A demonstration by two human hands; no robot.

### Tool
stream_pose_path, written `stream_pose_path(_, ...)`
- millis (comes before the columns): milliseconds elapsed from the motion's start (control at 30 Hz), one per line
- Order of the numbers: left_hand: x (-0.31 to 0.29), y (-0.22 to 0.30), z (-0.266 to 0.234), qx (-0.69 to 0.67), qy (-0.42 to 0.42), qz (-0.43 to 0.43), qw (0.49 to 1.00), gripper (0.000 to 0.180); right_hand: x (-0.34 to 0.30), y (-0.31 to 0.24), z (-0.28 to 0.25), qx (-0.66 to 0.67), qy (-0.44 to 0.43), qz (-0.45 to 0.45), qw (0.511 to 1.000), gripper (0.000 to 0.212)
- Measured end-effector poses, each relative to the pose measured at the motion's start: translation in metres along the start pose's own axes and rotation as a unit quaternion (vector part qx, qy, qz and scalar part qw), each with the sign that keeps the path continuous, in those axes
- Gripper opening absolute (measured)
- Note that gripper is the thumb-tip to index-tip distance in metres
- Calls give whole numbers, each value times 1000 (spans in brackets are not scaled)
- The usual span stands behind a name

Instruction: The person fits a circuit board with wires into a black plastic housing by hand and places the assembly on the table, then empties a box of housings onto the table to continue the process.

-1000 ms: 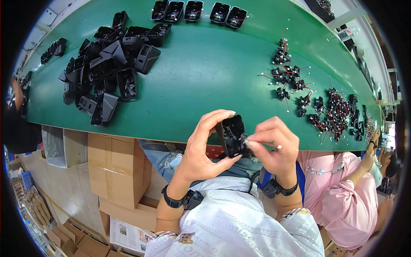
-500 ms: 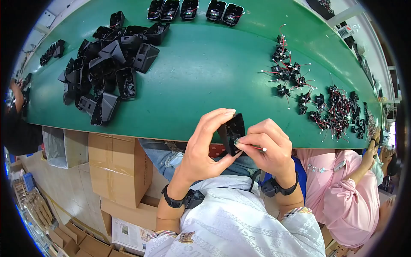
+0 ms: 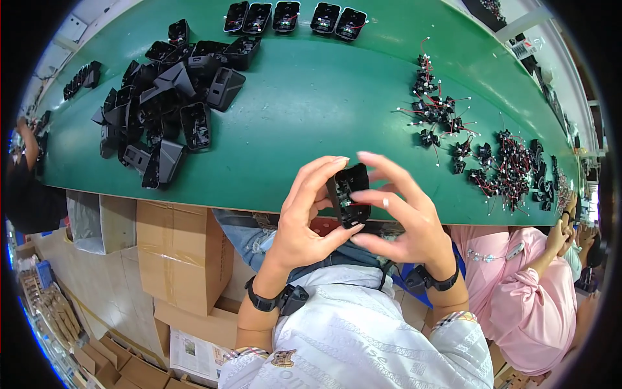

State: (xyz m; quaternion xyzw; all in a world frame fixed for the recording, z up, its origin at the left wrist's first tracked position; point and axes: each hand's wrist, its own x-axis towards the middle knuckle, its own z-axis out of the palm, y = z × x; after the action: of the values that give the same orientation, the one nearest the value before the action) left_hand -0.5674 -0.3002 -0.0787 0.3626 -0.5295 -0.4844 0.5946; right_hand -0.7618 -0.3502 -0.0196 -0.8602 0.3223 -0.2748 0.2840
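Note:
My left hand [image 3: 304, 217] grips a black plastic housing [image 3: 353, 217] by its left side, fingers at the top and thumb along the bottom. The housing is tilted with its hollow inside facing up; small dark parts sit within. Over its right side my right hand [image 3: 408, 217] is spread, thumb and fingers apart, one fingertip reaching into the hollow. A small white connector [image 3: 385, 203] shows against the right fingers; what it joins to is hidden. Both hands are just over the near edge of the green table [image 3: 291, 123].
Black housings [image 3: 172, 97] lie heaped at left, with several filled ones [image 3: 286, 17] lined up at the far edge. Small black parts with red wires [image 3: 512, 162] are piled at right. A co-worker in pink [image 3: 518, 285] sits to the right; cardboard boxes [image 3: 172, 249] stand lower left.
My right hand has gone from a pinch at the housing to spread fingers. The housing has turned so more of its inside shows. The white connector has shifted up and left.

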Motion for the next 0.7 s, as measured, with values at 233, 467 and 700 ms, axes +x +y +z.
stream_pose_path(233, 22, 4, -5, 150, -59, 50, 986, 96, 26, -3, -10, -39, -8, -14, 999, 43)
stream_pose_path(467, 85, 17, -71, 524, 130, 131, 831, 65, 115, 61, -59, -144, 34, 34, 988, 60)
stream_pose_path(700, 111, 16, -118, 686, 123, 44, 716, 56, 184, 177, -82, -303, 41, 90, 948, 78)
